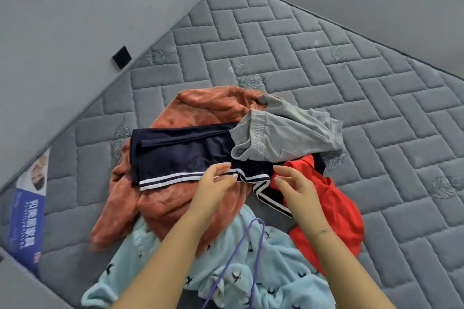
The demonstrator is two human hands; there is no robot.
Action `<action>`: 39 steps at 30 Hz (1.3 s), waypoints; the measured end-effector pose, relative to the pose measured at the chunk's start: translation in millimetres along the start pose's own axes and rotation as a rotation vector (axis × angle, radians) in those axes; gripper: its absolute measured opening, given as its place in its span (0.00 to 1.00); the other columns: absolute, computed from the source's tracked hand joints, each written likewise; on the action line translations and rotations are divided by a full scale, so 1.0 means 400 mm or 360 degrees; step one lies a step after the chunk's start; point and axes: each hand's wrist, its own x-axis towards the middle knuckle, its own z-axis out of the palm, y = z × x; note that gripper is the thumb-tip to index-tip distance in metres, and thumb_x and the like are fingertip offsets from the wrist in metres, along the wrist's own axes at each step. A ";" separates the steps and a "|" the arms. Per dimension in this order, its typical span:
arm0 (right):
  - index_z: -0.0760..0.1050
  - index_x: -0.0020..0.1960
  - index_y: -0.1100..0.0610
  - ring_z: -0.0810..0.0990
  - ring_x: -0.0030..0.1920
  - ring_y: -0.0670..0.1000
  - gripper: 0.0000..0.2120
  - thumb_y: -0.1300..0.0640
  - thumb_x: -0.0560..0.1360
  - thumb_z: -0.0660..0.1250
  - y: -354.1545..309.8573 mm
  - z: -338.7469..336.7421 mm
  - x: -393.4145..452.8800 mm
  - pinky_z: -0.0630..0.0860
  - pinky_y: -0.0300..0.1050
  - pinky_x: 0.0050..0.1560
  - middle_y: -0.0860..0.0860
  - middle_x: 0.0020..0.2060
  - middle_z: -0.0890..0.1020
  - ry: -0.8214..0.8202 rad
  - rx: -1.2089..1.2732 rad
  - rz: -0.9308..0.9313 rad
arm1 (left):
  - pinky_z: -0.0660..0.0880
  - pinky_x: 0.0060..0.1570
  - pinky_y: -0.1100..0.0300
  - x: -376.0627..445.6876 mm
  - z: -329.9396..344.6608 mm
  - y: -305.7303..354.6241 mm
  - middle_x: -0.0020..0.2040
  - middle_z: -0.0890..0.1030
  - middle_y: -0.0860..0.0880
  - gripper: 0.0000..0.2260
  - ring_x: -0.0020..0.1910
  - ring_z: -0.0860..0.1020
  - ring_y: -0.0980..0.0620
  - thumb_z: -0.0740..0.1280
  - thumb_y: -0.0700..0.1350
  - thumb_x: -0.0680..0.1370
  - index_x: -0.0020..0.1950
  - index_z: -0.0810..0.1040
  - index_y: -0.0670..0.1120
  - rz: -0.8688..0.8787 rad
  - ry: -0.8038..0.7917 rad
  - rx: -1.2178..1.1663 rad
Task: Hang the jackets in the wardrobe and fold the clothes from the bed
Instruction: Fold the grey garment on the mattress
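Left hand (213, 180) grip pinching striped hem of navy shorts (180, 153); right hand (293, 183) grip loose, fingers apart, above red garment (334, 208). Bed (326, 57) beneath clothes pile.

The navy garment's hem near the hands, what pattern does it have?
White stripes on the navy garment, along its hem; the head view shows it.
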 end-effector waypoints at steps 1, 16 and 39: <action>0.80 0.55 0.50 0.78 0.38 0.36 0.13 0.65 0.77 0.66 0.024 -0.018 0.035 0.72 0.27 0.39 0.46 0.41 0.82 0.0000 0.0007 -0.0006 | 0.72 0.52 0.64 0.057 0.034 -0.014 0.61 0.77 0.51 0.13 0.60 0.75 0.54 0.69 0.38 0.77 0.60 0.75 0.48 0.0022 0.0042 0.0067; 0.82 0.52 0.51 0.79 0.45 0.46 0.14 0.67 0.77 0.65 0.239 -0.178 -0.004 0.74 0.39 0.48 0.49 0.45 0.85 0.0105 0.0251 0.0176 | 0.73 0.45 0.67 0.215 0.210 -0.086 0.46 0.83 0.51 0.03 0.46 0.80 0.50 0.67 0.41 0.79 0.50 0.79 0.45 0.0517 0.0061 0.0743; 0.77 0.56 0.47 0.80 0.54 0.42 0.11 0.58 0.78 0.61 0.054 -0.076 -0.816 0.74 0.34 0.54 0.39 0.50 0.83 0.0130 0.0124 -0.0685 | 0.78 0.44 0.66 -0.800 -0.018 -0.120 0.45 0.86 0.48 0.09 0.46 0.84 0.54 0.73 0.50 0.70 0.46 0.87 0.47 0.0279 -0.0478 -0.0347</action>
